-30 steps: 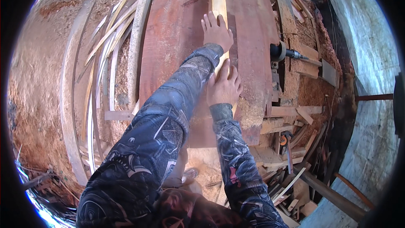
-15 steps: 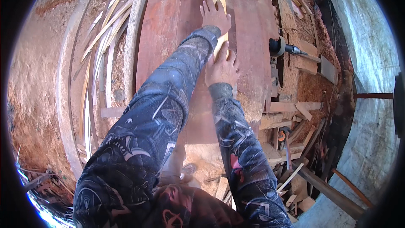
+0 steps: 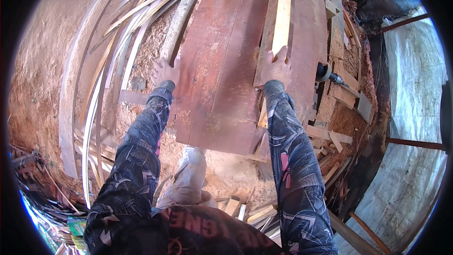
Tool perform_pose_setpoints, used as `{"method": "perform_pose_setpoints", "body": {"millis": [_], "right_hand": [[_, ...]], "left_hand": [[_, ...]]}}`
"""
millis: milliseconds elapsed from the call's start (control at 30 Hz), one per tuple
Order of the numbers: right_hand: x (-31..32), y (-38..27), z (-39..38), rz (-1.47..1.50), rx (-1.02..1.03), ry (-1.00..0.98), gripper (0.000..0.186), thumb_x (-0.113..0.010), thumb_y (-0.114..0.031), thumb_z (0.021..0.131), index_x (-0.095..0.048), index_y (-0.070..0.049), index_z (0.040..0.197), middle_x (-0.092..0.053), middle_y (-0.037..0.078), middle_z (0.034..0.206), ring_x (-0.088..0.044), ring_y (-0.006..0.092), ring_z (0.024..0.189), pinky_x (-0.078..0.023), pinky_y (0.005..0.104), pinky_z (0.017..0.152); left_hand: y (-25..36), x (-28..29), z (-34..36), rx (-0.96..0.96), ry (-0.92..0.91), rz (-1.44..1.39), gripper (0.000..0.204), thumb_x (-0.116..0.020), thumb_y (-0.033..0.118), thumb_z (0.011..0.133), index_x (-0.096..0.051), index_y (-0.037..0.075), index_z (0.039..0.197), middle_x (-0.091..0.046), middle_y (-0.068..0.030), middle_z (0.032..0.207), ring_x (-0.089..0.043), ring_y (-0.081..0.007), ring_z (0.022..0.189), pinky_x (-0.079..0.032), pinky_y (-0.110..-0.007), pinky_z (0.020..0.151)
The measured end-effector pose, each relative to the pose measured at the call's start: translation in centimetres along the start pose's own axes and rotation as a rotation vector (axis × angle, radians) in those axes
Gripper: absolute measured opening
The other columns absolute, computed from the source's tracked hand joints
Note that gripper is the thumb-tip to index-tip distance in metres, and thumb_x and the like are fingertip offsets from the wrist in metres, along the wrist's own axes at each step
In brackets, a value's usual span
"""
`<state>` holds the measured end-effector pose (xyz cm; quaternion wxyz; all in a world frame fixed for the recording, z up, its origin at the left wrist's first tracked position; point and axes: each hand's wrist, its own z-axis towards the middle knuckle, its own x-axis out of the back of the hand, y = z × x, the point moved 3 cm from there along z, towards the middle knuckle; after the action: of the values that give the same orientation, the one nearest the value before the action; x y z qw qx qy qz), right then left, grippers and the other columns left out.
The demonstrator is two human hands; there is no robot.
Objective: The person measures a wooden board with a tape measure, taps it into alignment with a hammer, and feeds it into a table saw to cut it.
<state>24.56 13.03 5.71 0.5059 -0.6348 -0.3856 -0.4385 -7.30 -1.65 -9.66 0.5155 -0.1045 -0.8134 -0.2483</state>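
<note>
My left hand [image 3: 165,71] is at the left edge of the reddish board surface [image 3: 212,66], fingers spread, touching the near end of a rough pale plank [image 3: 185,12]. My right hand [image 3: 278,71] lies with fingers apart on a long, narrow, yellowish strip [image 3: 283,9], which runs away from me along a darker lengthwise band at the right of the boards. Part of the strip is hidden beneath the hand. Sawdust coats the red boards.
Thin strips [image 3: 134,23] and a curved plank [image 3: 71,99] lie at left among shavings. A black-and-metal spindle [image 3: 337,78] juts out at right beside offcuts [image 3: 335,139]. A pale sheet wall [image 3: 410,85] with rusty bars stands far right.
My left hand has left the strip and moved left to the boards' left edge. My right hand stays on the strip. The whole view has shifted, with the boards appearing farther right.
</note>
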Motion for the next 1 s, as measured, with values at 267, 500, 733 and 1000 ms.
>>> {"method": "perform_pose_setpoints", "body": {"millis": [267, 500, 733, 1000], "right_hand": [[-0.4, -0.9, 0.8, 0.012, 0.039, -0.002, 0.064, -0.043, -0.045, 0.101, -0.033, -0.014, 0.156, -0.045, 0.021, 0.15, -0.046, 0.0385, 0.136, -0.042, 0.0511, 0.11], [-0.4, -1.5, 2.0, 0.012, 0.083, 0.066, 0.062, -0.045, -0.049, 0.1, -0.035, -0.016, 0.152, -0.058, 0.024, 0.13, -0.058, 0.0443, 0.121, -0.047, 0.0555, 0.099], [-0.8, -2.0, 3.7, 0.01, 0.049, 0.005, 0.056, -0.045, -0.047, 0.1, -0.037, -0.016, 0.145, -0.052, 0.023, 0.14, -0.053, 0.0422, 0.128, -0.048, 0.0544, 0.101], [-1.2, -2.6, 5.6, 0.055, 0.105, 0.046, 0.048, -0.047, -0.047, 0.099, -0.045, -0.013, 0.132, -0.059, 0.023, 0.129, -0.058, 0.0441, 0.118, -0.049, 0.0552, 0.097]], "left_hand": [[-0.8, -1.7, -0.2, -0.043, -0.075, -0.107, 0.078, -0.034, 0.074, 0.095, -0.056, 0.018, 0.145, -0.015, -0.0235, 0.166, -0.008, -0.0459, 0.153, -0.002, -0.069, 0.118], [-0.8, -2.0, -0.3, -0.082, -0.045, -0.119, 0.079, -0.032, 0.072, 0.096, -0.057, 0.015, 0.144, -0.016, -0.0238, 0.166, -0.007, -0.0423, 0.155, 0.001, -0.067, 0.119], [-0.9, -1.8, -0.4, -0.086, -0.048, -0.111, 0.078, -0.033, 0.071, 0.097, -0.059, 0.013, 0.142, -0.016, -0.0238, 0.166, -0.009, -0.0423, 0.154, 0.002, -0.068, 0.119], [-0.9, -1.9, -0.3, -0.107, -0.025, -0.086, 0.076, -0.034, 0.07, 0.097, -0.06, 0.013, 0.14, -0.018, -0.0228, 0.166, -0.011, -0.0425, 0.154, 0.003, -0.07, 0.118]]}}
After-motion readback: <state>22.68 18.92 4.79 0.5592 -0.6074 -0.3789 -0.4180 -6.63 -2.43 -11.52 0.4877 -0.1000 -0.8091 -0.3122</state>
